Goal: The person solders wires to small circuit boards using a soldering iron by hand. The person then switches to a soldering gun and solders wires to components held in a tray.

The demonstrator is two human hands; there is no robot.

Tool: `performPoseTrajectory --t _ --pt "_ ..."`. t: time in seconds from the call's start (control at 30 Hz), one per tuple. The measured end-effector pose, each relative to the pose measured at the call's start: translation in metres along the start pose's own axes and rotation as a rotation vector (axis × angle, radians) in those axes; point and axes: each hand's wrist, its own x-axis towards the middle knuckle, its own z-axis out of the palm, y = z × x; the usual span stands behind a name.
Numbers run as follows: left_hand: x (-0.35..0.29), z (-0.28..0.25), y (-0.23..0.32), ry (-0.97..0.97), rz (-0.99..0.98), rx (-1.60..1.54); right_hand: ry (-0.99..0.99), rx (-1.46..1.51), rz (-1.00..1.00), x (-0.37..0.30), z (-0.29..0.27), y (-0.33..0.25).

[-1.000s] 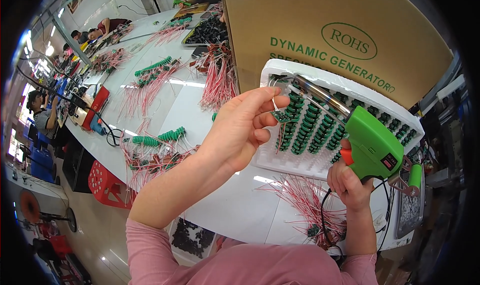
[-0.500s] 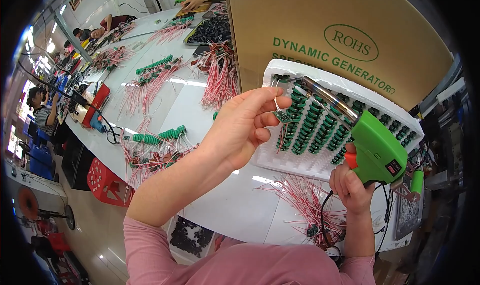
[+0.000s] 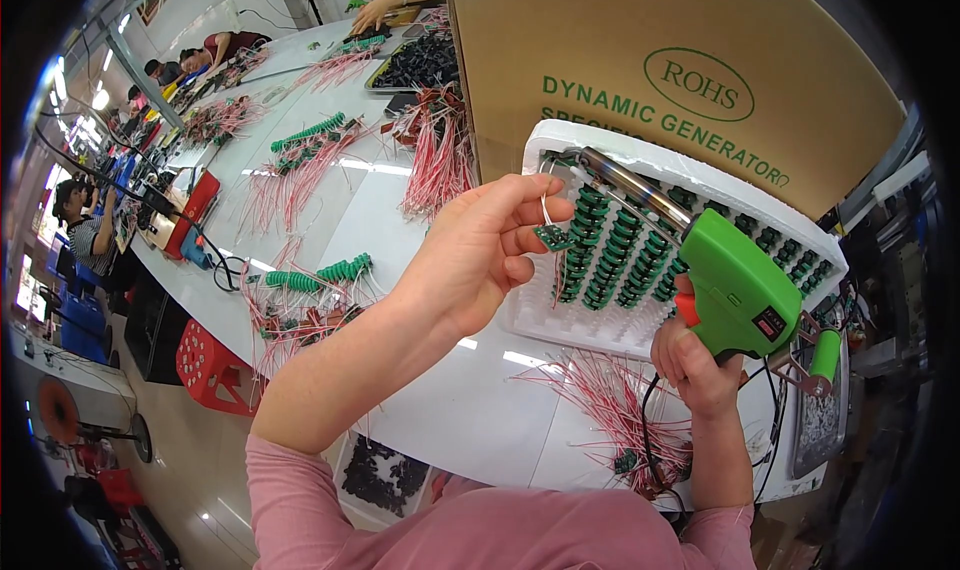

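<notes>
My left hand (image 3: 475, 255) pinches thin white wires between thumb and forefinger. From them hangs a small green circuit board (image 3: 554, 237) just beyond the curled fingers. My right hand (image 3: 699, 368) grips a green soldering gun (image 3: 745, 285) with a red trigger. Its metal barrel points up and left, and the tip end is beside my left fingertips, above the board; whether it touches the wires I cannot tell. Behind both hands a white foam tray (image 3: 560, 136) leans, set with rows of small green boards (image 3: 621, 255).
A large cardboard box (image 3: 600, 30) stands behind the tray. Red-and-white wire bundles (image 3: 610, 400) lie on the white table (image 3: 470, 395) near me, with more wired boards (image 3: 320, 275) to the left. The gun's black cord loops by my right wrist. A person's hand (image 3: 375, 12) works at the far end.
The soldering gun and my right hand have shifted slightly left. My left hand, with the hanging board, has also moved a little left. The far person's hand has moved a bit.
</notes>
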Motion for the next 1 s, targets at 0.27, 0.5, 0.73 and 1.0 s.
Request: performPoseTrajectory --t 0.27,0.5,0.73,1.0 --pt "0.0003 -0.001 0.0003 0.005 0.005 0.029 -0.009 -0.005 0.013 -0.0001 0.0002 -0.0003" --pt "0.0009 -0.0006 0.0005 0.005 0.011 0.051 -0.008 0.008 0.014 0.0004 0.0019 -0.0015" --pt "0.0019 0.0016 0.0008 0.014 0.011 0.066 -0.003 0.032 -0.005 0.0003 0.0017 -0.0011" --pt "0.0019 0.0015 0.002 0.009 0.02 0.053 0.019 0.062 0.0 0.0009 0.0029 -0.0005"
